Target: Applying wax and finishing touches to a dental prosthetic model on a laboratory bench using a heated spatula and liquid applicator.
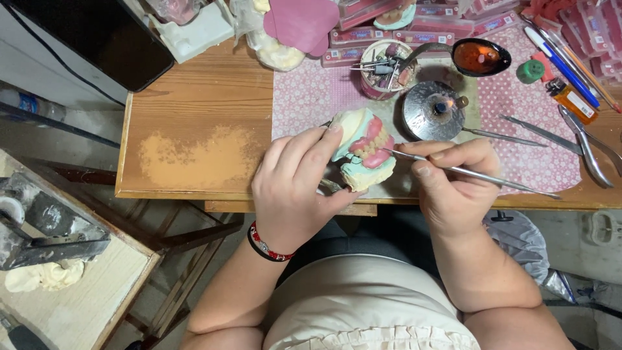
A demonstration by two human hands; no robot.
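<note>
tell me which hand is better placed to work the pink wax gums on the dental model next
Right, probably. The right hand grips the thin metal carving tool, its tip at the pink wax gums of the pale green plaster dental model. The left hand is busy cradling the model.

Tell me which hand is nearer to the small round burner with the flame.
Right. The right hand, holding a thin metal tool, sits just below the burner. The left hand is farther left, gripping the dental model.
</note>
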